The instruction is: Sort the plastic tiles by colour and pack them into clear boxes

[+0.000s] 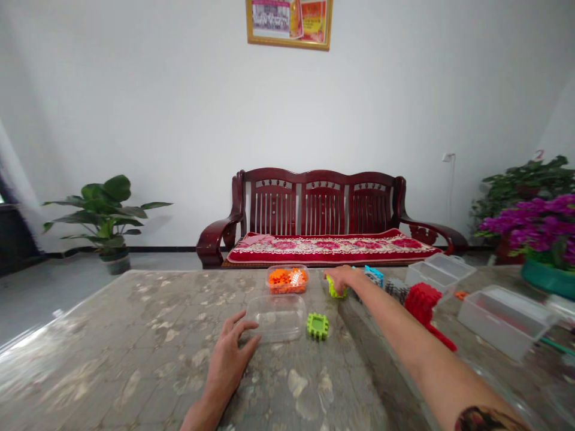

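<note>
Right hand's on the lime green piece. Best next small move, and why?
Probably lift the lime green plastic piece with the right hand and carry it toward the clear plastic tub. The right hand's fingers already curl over the piece, and the left hand sits with its fingertips at the tub's edge, where it could steady it. A second green piece lies just beside the tub.

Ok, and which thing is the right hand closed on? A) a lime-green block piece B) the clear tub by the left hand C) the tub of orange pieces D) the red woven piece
A. The right hand sits over a lime-green block piece, cupping it against the table.
</note>
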